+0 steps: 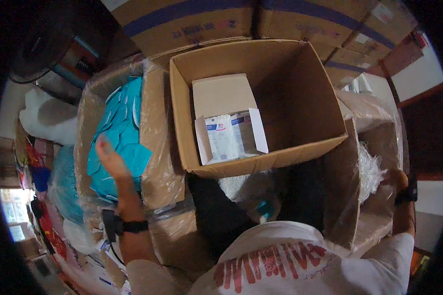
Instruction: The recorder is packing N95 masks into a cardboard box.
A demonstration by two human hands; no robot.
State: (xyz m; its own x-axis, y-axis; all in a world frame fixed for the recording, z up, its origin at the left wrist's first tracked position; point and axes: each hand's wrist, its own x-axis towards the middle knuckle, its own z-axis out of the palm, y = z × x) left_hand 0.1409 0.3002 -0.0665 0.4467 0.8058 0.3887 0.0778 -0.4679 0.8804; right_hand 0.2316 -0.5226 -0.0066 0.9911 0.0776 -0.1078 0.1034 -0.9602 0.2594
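My left hand (111, 158) is over a heap of teal face masks (120, 147) with white ear loops, piled in a plastic-lined carton on the left. Its fingers stretch out, slightly blurred, with nothing visibly held. At the far right my right hand (397, 180) reaches to the side of another carton, beside a bundle of white stringy material (371, 169); its fingers are mostly hidden. Between my arms a large open cardboard box (300, 156) holds a small white box (221, 93) with raised flaps. White printed packets (225, 135) fill the small box.
Sealed cartons (192, 27) with blue bands are stacked behind the large box. The left carton (157, 142) and the right carton (342, 191) flank it closely. A teal item (263, 209) lies below, between my legs. A clear bag of teal items (66, 184) stands at far left.
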